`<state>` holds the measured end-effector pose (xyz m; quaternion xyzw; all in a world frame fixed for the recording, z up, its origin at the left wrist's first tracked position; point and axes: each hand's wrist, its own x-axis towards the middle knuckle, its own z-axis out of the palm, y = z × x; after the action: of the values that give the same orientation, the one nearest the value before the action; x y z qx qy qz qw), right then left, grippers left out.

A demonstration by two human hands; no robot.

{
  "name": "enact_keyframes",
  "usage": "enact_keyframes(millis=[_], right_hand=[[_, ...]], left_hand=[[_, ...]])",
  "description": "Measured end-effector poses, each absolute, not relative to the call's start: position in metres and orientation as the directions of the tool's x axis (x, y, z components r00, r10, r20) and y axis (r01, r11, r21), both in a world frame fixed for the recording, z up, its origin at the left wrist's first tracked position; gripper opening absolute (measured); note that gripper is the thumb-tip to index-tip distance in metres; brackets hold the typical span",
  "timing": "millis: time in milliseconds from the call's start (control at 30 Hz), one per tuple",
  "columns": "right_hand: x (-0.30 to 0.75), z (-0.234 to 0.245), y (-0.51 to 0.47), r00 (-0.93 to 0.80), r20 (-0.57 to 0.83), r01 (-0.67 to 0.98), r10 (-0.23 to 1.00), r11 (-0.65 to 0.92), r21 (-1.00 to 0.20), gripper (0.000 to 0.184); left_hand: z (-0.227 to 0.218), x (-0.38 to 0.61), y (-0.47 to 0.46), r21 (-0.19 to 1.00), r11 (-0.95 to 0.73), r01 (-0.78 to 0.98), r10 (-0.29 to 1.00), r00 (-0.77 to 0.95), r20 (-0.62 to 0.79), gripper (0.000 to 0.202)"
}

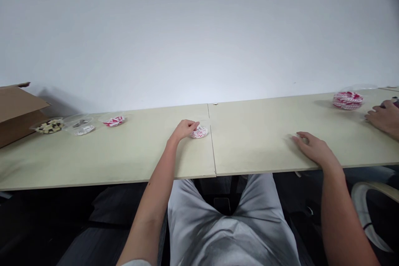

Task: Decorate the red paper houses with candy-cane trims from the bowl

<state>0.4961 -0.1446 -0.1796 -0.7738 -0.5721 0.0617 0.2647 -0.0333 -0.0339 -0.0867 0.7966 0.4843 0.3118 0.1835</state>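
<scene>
A round clear dish (199,131) of red-and-white paper liners, showing no long axis, is touched by the curled left hand (185,129) near the front edge of the desk (124,162), by its centre seam; whether it is gripped cannot be told. The right hand (316,149) is laid open and empty on the desk. Three further dishes (79,124) are ranged along the back edge at left, and one stack of liners (348,100) lies at right, near another person's hand (382,118).

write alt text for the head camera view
A person's left hand touches a small clear tub of red-and-white wrapped items on a pale table, while the right hand rests on it. Another person's hand sits beside a larger red-and-white pile. A cardboard box stands far left.
</scene>
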Motion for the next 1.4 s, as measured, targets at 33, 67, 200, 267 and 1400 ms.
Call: enact_keyframes(millis=[33,67,200,267,1400], right_hand=[[0.4958,-0.1792,-0.1448,0.336,0.208,0.853,0.919,-0.203,-0.481,0.073],[0.4958,-0.1789,-0.1449,0.333,0.210,0.854,0.919,-0.199,-0.481,0.074],[0.4976,-0.1797,-0.1439,0.327,0.213,0.858,0.921,-0.194,-0.476,0.076],[0.4986,-0.1805,-0.1432,0.325,0.210,0.859,0.922,-0.195,-0.474,0.076],[0.4923,-0.1740,-0.1466,0.368,0.144,0.841,0.919,-0.263,-0.472,0.071]], left_hand=[[-0.0868,-0.0334,-0.0337,0.593,-0.464,0.658,0.886,0.338,0.319,0.049],[-0.0870,-0.0336,-0.0335,0.591,-0.465,0.659,0.885,0.339,0.318,0.050],[-0.0878,-0.0342,-0.0322,0.587,-0.465,0.663,0.885,0.344,0.313,0.050],[-0.0882,-0.0345,-0.0316,0.586,-0.465,0.664,0.886,0.346,0.310,0.049],[-0.0865,-0.0329,-0.0343,0.599,-0.463,0.653,0.886,0.351,0.302,0.049]])
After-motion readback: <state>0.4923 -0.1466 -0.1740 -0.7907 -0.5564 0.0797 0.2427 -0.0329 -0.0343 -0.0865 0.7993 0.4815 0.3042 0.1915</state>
